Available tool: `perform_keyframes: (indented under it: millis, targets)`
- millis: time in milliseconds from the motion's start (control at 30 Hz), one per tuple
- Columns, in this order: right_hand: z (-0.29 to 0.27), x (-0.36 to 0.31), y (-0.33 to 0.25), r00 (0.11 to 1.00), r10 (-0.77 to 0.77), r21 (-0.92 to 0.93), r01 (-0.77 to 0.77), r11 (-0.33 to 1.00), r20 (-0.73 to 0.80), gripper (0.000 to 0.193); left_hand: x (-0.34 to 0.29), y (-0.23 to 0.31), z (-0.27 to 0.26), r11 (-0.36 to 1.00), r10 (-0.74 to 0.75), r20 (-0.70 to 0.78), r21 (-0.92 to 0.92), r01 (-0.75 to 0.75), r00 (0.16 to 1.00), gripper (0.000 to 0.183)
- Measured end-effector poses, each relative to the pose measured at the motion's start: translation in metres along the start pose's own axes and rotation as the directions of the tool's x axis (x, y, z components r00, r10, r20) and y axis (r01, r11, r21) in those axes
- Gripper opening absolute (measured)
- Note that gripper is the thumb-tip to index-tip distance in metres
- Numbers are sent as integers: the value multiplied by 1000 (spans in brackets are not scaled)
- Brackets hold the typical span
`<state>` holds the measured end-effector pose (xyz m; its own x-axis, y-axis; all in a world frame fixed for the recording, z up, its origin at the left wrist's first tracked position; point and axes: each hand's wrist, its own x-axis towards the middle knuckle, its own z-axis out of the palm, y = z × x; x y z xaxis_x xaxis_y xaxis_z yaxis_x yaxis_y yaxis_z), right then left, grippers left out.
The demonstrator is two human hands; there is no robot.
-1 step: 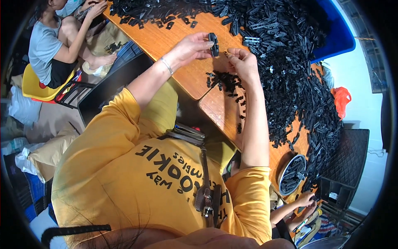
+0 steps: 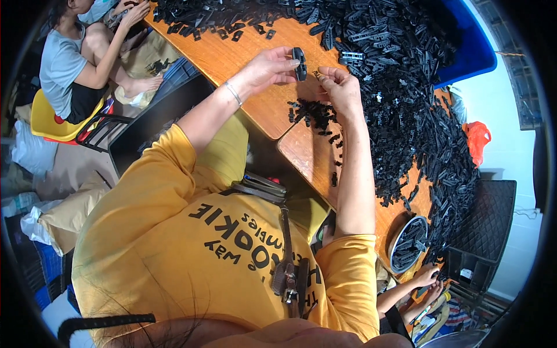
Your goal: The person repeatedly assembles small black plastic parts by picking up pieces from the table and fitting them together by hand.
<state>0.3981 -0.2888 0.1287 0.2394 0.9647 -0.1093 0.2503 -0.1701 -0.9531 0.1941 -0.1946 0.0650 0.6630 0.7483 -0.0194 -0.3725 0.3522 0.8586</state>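
My left hand is closed on a black oblong plastic part, held upright between thumb and fingers above the wooden table. Just to its right, my right hand pinches a small dark piece at its fingertips, a short gap away from the oblong part. The exact kind of either piece cannot be made out. Below my right hand lies a small heap of little black clips, and a few stray ones trail along beside my right forearm.
A big mound of black plastic parts covers the table's right side, against a blue bin. A round bowl of black parts stands lower right. One person sits on a yellow chair at left; another person's hands work lower right.
My hands stay nearly in place, with the oblong part dipping very slightly. At the lower right, the other person's hands have shifted a little.
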Motion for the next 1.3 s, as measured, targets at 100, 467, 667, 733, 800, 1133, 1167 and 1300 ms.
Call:
perform_keyframes:
  millis: [100,467,667,733,800,1133,1167,1300]
  targets:
    - [10,-11,2,998,-38,47,36,998,45,21,-5,-2,12,999,-20,18,32,19,1000,40]
    - [-5,-31,-1,991,49,150,-67,986,121,11,-12,2,23,993,-51,64,113,44,997,37]
    - [6,-38,2,956,-208,-68,198,978,-208,23,-10,2,29,998,-14,59,61,10,998,31]
    - [13,-39,7,902,-329,-114,309,944,-280,23,-12,5,37,996,20,56,85,-25,998,28]
    - [17,-38,13,808,-467,-207,419,884,-360,22,-13,6,42,988,52,57,144,-60,997,28]
    - [31,-46,13,669,-663,-384,545,745,-336,18,-16,0,51,956,212,71,191,-222,975,34]
    - [31,-47,13,670,-672,-415,540,733,-315,18,-17,1,52,956,212,71,191,-222,975,34]
    - [32,-49,14,703,-645,-411,516,752,-298,19,-24,7,55,956,176,45,229,-182,983,44]
